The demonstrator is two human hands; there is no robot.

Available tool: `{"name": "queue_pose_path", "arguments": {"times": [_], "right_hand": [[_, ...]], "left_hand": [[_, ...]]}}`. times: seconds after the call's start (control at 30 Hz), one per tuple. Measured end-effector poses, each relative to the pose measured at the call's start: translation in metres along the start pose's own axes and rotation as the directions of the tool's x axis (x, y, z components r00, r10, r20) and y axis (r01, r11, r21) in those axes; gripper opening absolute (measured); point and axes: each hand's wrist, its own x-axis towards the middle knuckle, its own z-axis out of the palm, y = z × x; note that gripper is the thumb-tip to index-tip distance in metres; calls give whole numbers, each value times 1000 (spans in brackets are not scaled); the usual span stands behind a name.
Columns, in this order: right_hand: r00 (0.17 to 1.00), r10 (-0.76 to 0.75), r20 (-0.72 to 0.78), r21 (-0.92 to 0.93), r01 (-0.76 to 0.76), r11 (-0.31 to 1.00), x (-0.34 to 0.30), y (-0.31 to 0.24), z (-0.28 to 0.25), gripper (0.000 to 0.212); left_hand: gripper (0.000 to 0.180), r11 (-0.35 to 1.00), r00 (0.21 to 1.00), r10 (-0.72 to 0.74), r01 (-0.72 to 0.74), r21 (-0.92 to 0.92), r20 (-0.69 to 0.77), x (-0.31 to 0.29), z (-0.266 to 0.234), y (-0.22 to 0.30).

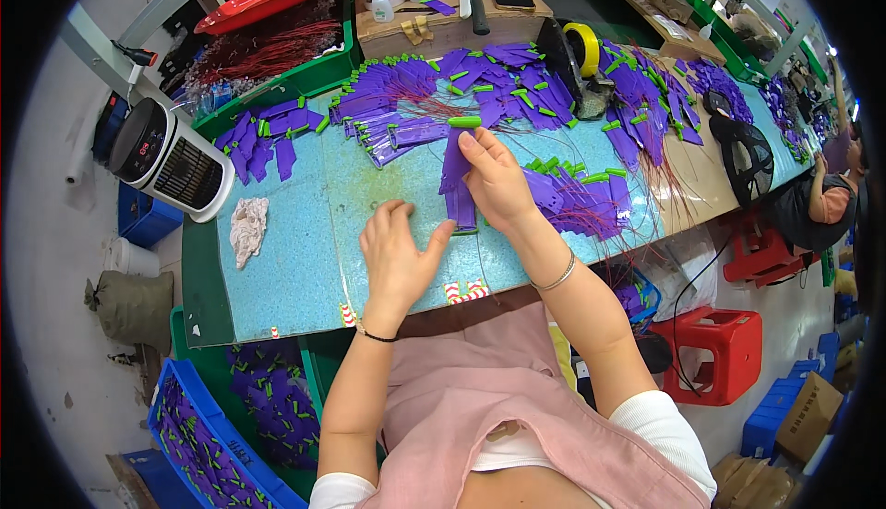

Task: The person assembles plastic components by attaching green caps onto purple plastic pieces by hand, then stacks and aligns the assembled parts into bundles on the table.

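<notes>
My right hand [498, 181] pinches a flat purple piece with a green end [454, 166], its green edge uppermost, above the blue work mat [295, 278]. Just below it lies another purple piece [460, 208], partly covered by the held one and with a green end toward me. My left hand [399, 255] rests over the mat with its fingers spread; nothing shows in it. Its thumb tip reaches close to the lower piece, and I cannot tell whether they touch. Beyond my hands spreads a heap of purple pieces [392, 89], some with thin red wires.
At the left stand a small white-and-black heater [171, 158] and a crumpled white cloth [247, 230]. A roll of yellow tape [583, 49] sits behind the heap. Below the table edge are a blue crate of purple pieces [208, 444] and a red stool [715, 352]. Another person [826, 197] sits far right.
</notes>
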Motion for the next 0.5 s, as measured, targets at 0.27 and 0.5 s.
{"name": "queue_pose_path", "arguments": {"times": [0.27,0.5], "right_hand": [[999,-15,-37,279,24,960,-4,-10,-8,14],[866,-497,54,-105,500,860,-54,-102,18,17]], "left_hand": [[67,997,995,23,-15,79,-95,4,21,27],[52,988,994,51,-36,151,-98,11,20,18]]}}
